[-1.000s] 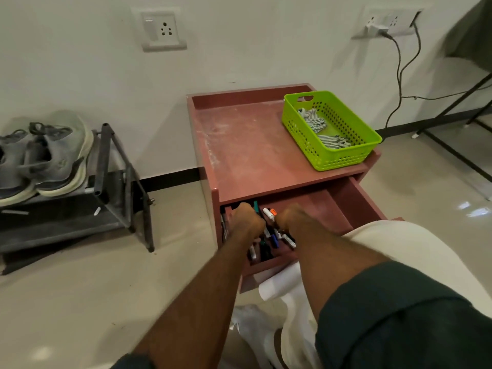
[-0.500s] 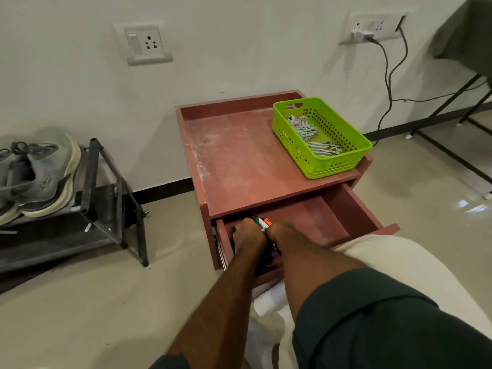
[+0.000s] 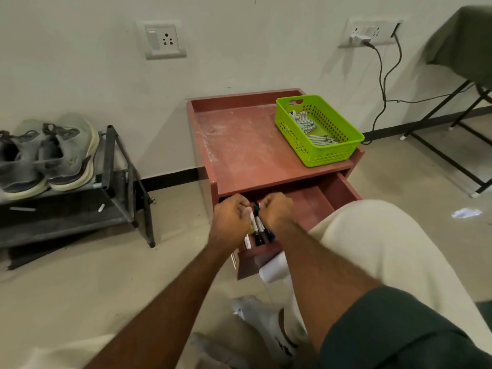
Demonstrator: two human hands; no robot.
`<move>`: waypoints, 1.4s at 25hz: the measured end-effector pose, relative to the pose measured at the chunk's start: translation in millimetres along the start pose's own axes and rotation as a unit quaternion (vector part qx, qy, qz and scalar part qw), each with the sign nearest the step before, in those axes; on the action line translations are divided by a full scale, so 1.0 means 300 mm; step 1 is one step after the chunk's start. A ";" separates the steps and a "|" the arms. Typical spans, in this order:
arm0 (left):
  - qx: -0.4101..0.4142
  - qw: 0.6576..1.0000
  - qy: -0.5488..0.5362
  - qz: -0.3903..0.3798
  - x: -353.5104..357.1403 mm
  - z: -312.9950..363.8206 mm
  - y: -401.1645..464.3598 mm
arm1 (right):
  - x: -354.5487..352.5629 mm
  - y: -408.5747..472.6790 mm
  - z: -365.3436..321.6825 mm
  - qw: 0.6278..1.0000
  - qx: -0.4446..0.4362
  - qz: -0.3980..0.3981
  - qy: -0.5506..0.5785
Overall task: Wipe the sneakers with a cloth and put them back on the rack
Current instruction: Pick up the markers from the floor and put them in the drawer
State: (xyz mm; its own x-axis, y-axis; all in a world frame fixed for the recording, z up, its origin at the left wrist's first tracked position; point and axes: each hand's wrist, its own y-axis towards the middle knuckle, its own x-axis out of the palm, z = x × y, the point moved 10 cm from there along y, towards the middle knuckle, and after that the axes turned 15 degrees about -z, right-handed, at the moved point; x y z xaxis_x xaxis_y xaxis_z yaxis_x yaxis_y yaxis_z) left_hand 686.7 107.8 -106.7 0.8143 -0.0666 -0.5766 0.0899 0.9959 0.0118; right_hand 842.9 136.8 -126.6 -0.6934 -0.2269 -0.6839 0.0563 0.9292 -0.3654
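A pair of grey sneakers (image 3: 66, 155) with pale soles rests on the top shelf of a black metal rack (image 3: 119, 182) at the left, toes leaning against the wall. Striped cloths (image 3: 303, 121) lie in a green basket (image 3: 319, 153) on the red cabinet (image 3: 247, 150). Both my hands are far from the sneakers, inside the cabinet's open drawer (image 3: 343, 187). My left hand (image 3: 230, 217) and my right hand (image 3: 277, 211) are fisted side by side around a bunch of markers (image 3: 257, 227), whose tips poke out between them.
My bent knee in pale trousers covers the drawer's right front. My feet in white shoes (image 3: 255, 315) stand on the floor below. Cables (image 3: 383, 83) hang from a wall socket, and the black legs of a folding table (image 3: 439, 153) stand at the right.
My fists have drawn closer together around the markers in the drawer. The view has pulled back and swung left, so more of the rack and sneakers shows.
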 end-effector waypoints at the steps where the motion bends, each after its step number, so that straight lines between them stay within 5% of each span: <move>1: 0.036 0.998 0.043 0.007 -0.036 0.014 -0.066 | 0.013 -0.076 -0.033 0.999 -0.024 0.005 -0.043; 4: 0.097 0.987 0.121 -0.037 -0.024 -0.036 -0.233 | 0.078 -0.292 -0.052 0.982 -0.058 -0.008 -0.180; 7: 0.065 0.990 0.084 -0.097 0.046 -0.139 -0.327 | 0.097 -0.358 0.023 0.980 -0.090 -0.014 -0.178; 14: -0.018 0.995 0.091 0.042 0.040 -0.158 -0.282 | 0.168 -0.271 0.029 0.976 -0.183 -0.039 -0.113; 19: 0.086 0.913 0.397 -0.022 0.152 -0.115 -0.210 | 0.247 -0.168 0.052 0.957 -0.141 -0.108 -0.227; 23: 0.022 0.858 0.498 -0.125 0.182 -0.194 -0.096 | 0.270 -0.065 -0.038 0.933 -0.134 -0.180 -0.281; 35: -0.011 0.846 0.512 -0.148 0.183 -0.245 -0.013 | 0.312 0.016 -0.048 0.899 -0.145 -0.222 -0.349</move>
State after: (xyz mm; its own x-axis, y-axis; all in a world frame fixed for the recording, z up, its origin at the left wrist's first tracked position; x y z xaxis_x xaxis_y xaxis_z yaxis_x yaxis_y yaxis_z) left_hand 688.8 104.8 -198.6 -0.1667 -0.2367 -0.9572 0.1833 0.9464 -0.2660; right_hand 767.8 124.2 -183.2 0.0243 -0.6276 -0.7782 -0.3740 0.7162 -0.5892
